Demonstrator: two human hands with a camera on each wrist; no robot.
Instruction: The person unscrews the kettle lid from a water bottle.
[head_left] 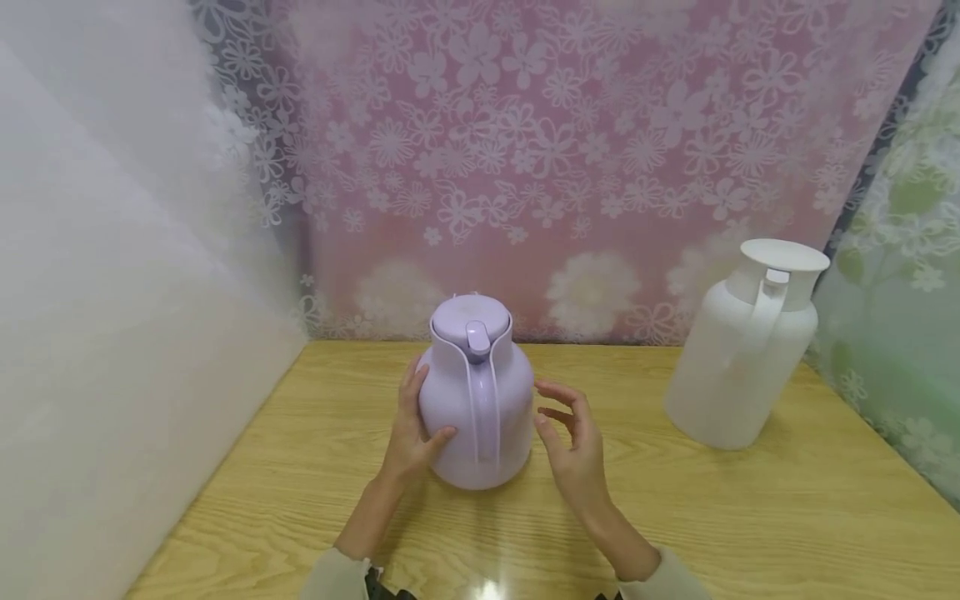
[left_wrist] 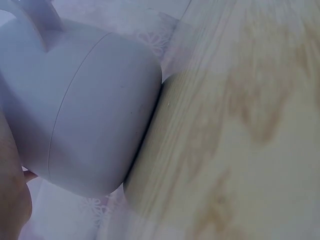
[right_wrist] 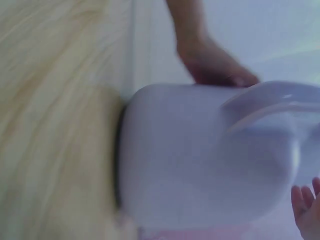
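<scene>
A lilac thermos jug (head_left: pixel 514 417) stands upright on the wooden table, its handle and lid lever facing me. My left hand (head_left: pixel 408 433) holds the jug's left side, thumb on the front and fingers round behind, partly hidden. Just off the right side of the body is my right hand (head_left: pixel 577 458), fingers loosely bent and nothing in them. In the left wrist view the jug (left_wrist: pixel 100 110) shows its seam and its base at the table. The right wrist view has the left hand (right_wrist: pixel 212 62) against the far side of the jug (right_wrist: pixel 190 160).
A white thermos jug (head_left: pixel 727 367) with a wide flared rim stands farther right on the wooden table (head_left: pixel 300 483). Behind the table hangs a pink flowered curtain (head_left: pixel 480 167). A pale sheet (head_left: pixel 112 292) closes off the left, and a green flowered one (head_left: pixel 892 317) the right.
</scene>
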